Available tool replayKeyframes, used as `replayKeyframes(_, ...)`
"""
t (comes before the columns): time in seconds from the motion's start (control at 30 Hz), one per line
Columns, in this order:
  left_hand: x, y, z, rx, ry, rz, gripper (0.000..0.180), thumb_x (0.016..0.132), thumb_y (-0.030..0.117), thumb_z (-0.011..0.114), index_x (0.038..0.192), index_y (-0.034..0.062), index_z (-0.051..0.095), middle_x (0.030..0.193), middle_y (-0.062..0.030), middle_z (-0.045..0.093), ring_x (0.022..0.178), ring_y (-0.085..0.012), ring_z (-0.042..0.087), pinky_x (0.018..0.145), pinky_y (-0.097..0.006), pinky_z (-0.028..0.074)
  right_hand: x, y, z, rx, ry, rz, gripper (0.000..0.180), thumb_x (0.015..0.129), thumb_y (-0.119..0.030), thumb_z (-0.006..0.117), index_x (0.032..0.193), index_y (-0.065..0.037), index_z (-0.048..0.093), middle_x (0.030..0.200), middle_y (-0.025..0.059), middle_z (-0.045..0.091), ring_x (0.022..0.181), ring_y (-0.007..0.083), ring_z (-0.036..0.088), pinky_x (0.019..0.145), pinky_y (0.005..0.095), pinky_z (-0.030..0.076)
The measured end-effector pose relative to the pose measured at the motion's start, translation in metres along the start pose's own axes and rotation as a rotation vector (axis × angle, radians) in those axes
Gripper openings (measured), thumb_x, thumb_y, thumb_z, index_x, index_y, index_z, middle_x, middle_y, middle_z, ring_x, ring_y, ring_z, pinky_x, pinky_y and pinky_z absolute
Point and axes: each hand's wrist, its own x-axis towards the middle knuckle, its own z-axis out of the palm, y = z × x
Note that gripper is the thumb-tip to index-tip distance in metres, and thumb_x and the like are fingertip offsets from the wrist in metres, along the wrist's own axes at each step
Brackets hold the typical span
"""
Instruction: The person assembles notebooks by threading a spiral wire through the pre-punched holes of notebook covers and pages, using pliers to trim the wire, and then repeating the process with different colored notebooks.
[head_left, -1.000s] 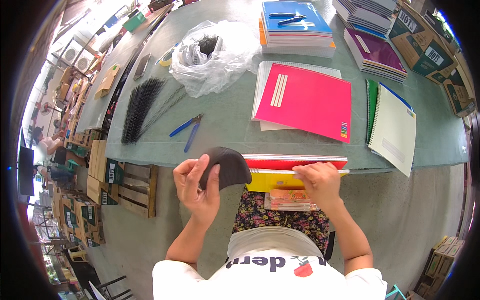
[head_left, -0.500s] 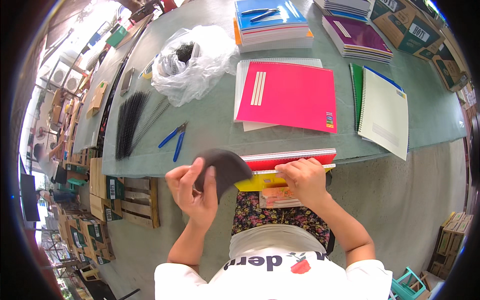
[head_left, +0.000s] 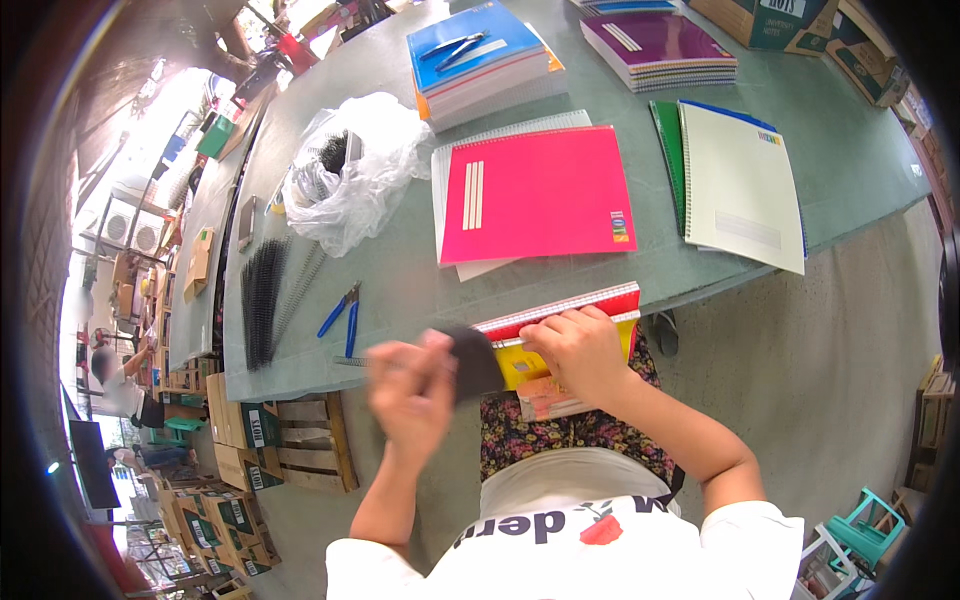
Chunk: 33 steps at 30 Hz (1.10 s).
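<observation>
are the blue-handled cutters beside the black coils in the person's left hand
No, the blue-handled cutters lie on the green table, while the left hand holds a dark curved piece.

Bright, left-side glare; left hand (head_left: 408, 392) motion-blurred; rim black.

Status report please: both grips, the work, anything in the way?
Left grip holding dark curved piece, blurred. Right grip on red-covered perforated paper stack. Blue-handled metal cutters on green table, apart from both grips.
</observation>
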Motion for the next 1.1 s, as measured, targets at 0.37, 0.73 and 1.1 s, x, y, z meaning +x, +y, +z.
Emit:
replayKeyframes(0.37, 0.008, 0.004, 0.016, 0.042, -0.031, -0.001, 0.031, 0.07, -0.001, 0.069, 0.099, 0.0073, 0.066, 0.083, -0.0108, 0.056, 0.072, -0.0221, 0.053, 0.06, -0.032, 0.045, -0.028, 0.059, -0.054, 0.787, -0.214, 0.634, 0.019, 0.074, -0.011, 0.072, 0.09, 0.0, 0.069, 0.082, 0.0113, 0.069, 0.073, 0.017, 0.065, 0.067, 0.0289, 0.051)
replayKeyframes(0.73, 0.039, 0.018, 0.013, 0.047, 0.121, 0.081, 0.031, 0.066, -0.001, 0.069, 0.095, 0.0095, 0.067, 0.075, -0.0082, 0.056, 0.072, -0.0227, 0.057, 0.063, -0.033, 0.047, -0.048, 0.058, -0.029, 1.287, 0.021, 0.746, 0.016, 0.078, 0.0, 0.068, 0.094, 0.001, 0.068, 0.089, 0.0081, 0.069, 0.081, 0.011, 0.063, 0.074, 0.0255, 0.052)
replayKeyframes(1.1, 0.04, 0.038, 0.031, -0.001, -0.278, 0.093, 0.028, 0.069, 0.002, 0.069, 0.096, 0.0092, 0.067, 0.079, -0.0071, 0.058, 0.076, -0.0251, 0.054, 0.067, -0.035, 0.045, -0.044, 0.054, -0.028, 1.301, 0.059, 0.732, 0.026, 0.089, -0.021, 0.061, 0.097, 0.003, 0.065, 0.09, 0.007, 0.067, 0.08, 0.0095, 0.06, 0.074, 0.0239, 0.048)
